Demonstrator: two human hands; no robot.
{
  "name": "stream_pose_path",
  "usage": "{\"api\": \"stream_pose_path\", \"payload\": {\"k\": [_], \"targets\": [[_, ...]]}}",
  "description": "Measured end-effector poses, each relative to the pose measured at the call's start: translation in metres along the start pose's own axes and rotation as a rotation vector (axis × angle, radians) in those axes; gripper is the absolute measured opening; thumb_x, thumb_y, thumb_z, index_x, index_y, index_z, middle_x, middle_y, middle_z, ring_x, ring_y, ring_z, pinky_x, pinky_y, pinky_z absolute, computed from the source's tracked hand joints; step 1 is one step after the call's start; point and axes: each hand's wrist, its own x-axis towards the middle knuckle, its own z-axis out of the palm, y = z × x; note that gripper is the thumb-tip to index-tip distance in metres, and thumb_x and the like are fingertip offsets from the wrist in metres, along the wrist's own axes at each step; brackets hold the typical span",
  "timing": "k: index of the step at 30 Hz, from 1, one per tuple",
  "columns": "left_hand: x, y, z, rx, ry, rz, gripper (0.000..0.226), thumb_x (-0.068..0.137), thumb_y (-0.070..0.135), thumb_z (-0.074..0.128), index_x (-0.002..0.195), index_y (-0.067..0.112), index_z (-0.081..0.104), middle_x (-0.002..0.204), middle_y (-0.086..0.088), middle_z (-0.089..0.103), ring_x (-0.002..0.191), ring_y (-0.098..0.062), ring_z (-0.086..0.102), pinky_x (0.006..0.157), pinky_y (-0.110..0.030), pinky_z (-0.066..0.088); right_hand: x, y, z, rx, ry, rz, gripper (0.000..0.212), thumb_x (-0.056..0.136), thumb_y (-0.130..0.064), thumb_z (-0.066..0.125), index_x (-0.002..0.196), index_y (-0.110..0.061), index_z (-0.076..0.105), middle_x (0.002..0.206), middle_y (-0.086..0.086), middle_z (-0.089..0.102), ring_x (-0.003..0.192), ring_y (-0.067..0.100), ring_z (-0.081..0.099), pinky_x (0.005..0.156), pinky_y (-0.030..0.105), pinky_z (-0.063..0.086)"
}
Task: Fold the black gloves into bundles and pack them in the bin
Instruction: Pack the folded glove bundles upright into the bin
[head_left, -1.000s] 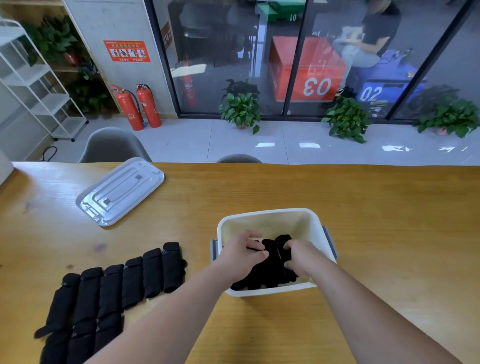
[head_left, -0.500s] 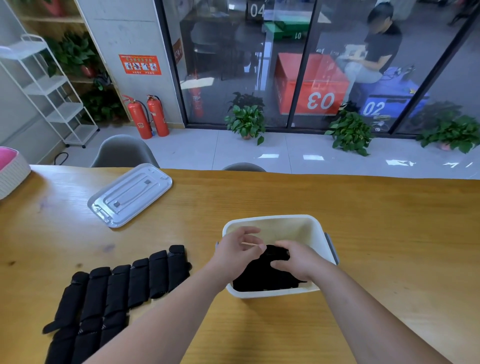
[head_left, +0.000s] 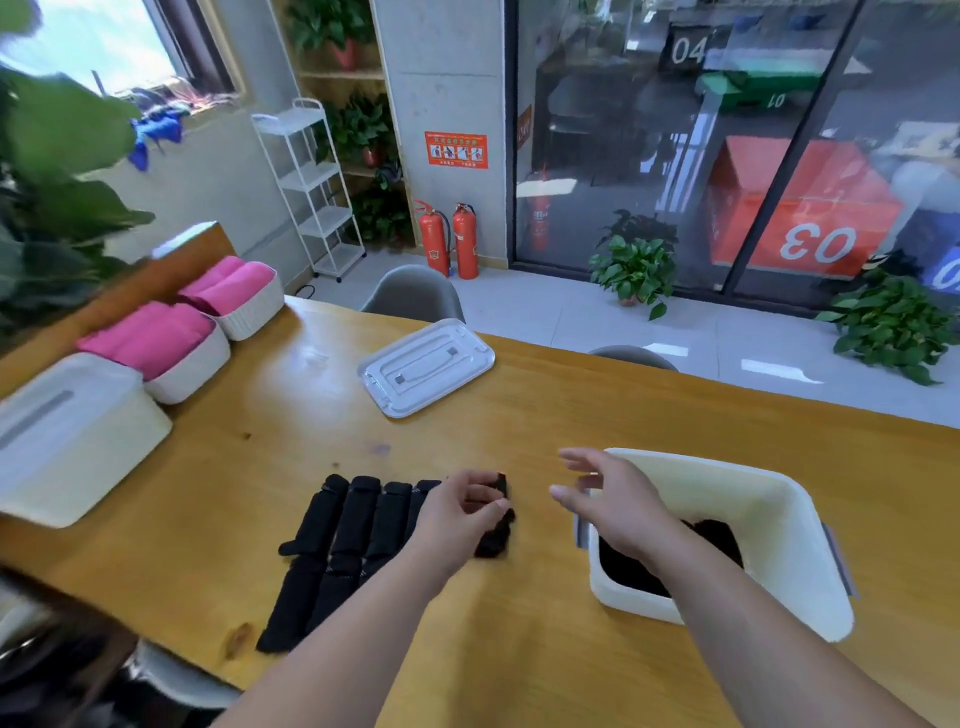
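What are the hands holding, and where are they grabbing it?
The left hand grips the rightmost black glove, fingers curled round about its middle. The right hand is open and holds nothing.

Four black gloves (head_left: 343, 540) lie flat in a row on the wooden worktop (head_left: 519, 415), each touching its neighbour, with their rounded ends pointing away from the person and one thumb sticking out at the left. At the row's right end, the rightmost glove (head_left: 496, 535) is crumpled, gripped in the curled fingers of the left hand (head_left: 457, 514). Near the row on its right stands the white rectangular bin (head_left: 753, 478), open-topped with grey side handles, and black folded bundles (head_left: 722, 540) lie at its bottom.
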Motion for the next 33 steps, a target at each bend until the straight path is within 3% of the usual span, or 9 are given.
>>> {"api": "stream_pose_path", "payload": {"k": [3, 5, 11, 15, 21, 24, 27, 29, 33], "targets": [[-0.010, -0.033, -0.029, 0.081, 0.061, -0.060, 0.035, 0.094, 0.033, 0.080, 0.127, 0.037, 0.068, 0.104, 0.015, 0.078, 0.097, -0.004, 0.074, 0.091, -0.036, 0.063, 0.002, -0.025, 0.026, -0.163, 0.035, -0.086, 0.053, 0.095, -0.043, 0.077, 0.144, -0.042, 0.058, 0.142, -0.018, 0.059, 0.129, 0.009, 0.057, 0.099, 0.034, 0.053], [-0.017, -0.051, -0.046, 0.134, 0.085, -0.113, 0.036, 0.095, 0.034, 0.080, 0.128, 0.038, 0.066, 0.106, 0.014, 0.077, 0.098, -0.003, 0.073, 0.090, -0.031, 0.062, 0.006, -0.035, 0.046, -0.150, -0.007, -0.100, 0.051, 0.095, -0.041, 0.077, 0.143, -0.041, 0.059, 0.139, -0.018, 0.061, 0.122, 0.006, 0.059, 0.100, 0.034, 0.052], [-0.028, -0.084, -0.077, 0.211, 0.093, -0.191, 0.042, 0.095, 0.038, 0.079, 0.134, 0.038, 0.064, 0.114, 0.018, 0.073, 0.107, 0.000, 0.067, 0.088, -0.024, 0.055, 0.033, -0.025, 0.099, -0.215, -0.142, 0.062, 0.062, 0.099, -0.038, 0.073, 0.155, -0.029, 0.048, 0.149, -0.003, 0.057, 0.128, 0.021, 0.059, 0.091, 0.032, 0.050], [-0.015, -0.080, -0.072, 0.219, 0.042, -0.153, 0.047, 0.096, 0.034, 0.078, 0.141, 0.034, 0.062, 0.122, 0.019, 0.070, 0.109, 0.003, 0.066, 0.088, -0.017, 0.051, 0.048, -0.006, 0.121, -0.246, -0.207, 0.170, 0.068, 0.099, -0.040, 0.071, 0.159, -0.029, 0.040, 0.158, 0.002, 0.050, 0.135, 0.027, 0.056, 0.096, 0.036, 0.051], [0.023, -0.063, -0.043, 0.252, -0.109, -0.110, 0.055, 0.103, 0.031, 0.067, 0.155, 0.031, 0.051, 0.146, 0.016, 0.061, 0.121, 0.003, 0.061, 0.102, -0.028, 0.053, 0.059, 0.015, 0.138, -0.242, -0.273, 0.208, 0.062, 0.104, -0.040, 0.064, 0.160, -0.034, 0.040, 0.161, 0.003, 0.038, 0.131, 0.026, 0.055, 0.086, 0.031, 0.046], [0.042, -0.060, -0.028, 0.281, -0.188, -0.132, 0.059, 0.106, 0.032, 0.061, 0.161, 0.027, 0.042, 0.158, 0.008, 0.053, 0.126, -0.005, 0.057, 0.099, -0.028, 0.049, 0.060, 0.027, 0.141, -0.241, -0.312, 0.206, 0.060, 0.107, -0.034, 0.059, 0.163, -0.028, 0.038, 0.167, 0.000, 0.030, 0.142, 0.024, 0.048, 0.105, 0.033, 0.045], [0.056, -0.060, -0.014, 0.349, -0.218, -0.168, 0.059, 0.108, 0.031, 0.058, 0.164, 0.025, 0.038, 0.161, 0.003, 0.050, 0.139, -0.017, 0.054, 0.101, -0.029, 0.048, 0.061, 0.038, 0.142, -0.257, -0.332, 0.212, 0.059, 0.109, -0.029, 0.057, 0.164, -0.024, 0.036, 0.172, -0.003, 0.024, 0.152, 0.022, 0.036, 0.122, 0.035, 0.034], [0.065, -0.060, -0.006, 0.405, -0.215, -0.181, 0.058, 0.109, 0.029, 0.056, 0.164, 0.022, 0.038, 0.160, 0.000, 0.051, 0.143, -0.021, 0.052, 0.106, -0.031, 0.047, 0.060, 0.043, 0.142, -0.243, -0.325, 0.219, 0.060, 0.110, -0.028, 0.055, 0.166, -0.023, 0.034, 0.173, -0.005, 0.022, 0.155, 0.021, 0.033, 0.125, 0.036, 0.032], [0.076, -0.057, 0.012, 0.491, -0.208, -0.224, 0.054, 0.110, 0.026, 0.055, 0.160, 0.014, 0.040, 0.147, -0.004, 0.061, 0.131, -0.022, 0.059, 0.100, -0.027, 0.048, 0.055, 0.051, 0.142, -0.161, -0.268, 0.258, 0.055, 0.112, -0.028, 0.049, 0.165, -0.022, 0.035, 0.172, -0.007, 0.024, 0.152, 0.019, 0.037, 0.121, 0.033, 0.035]]}}
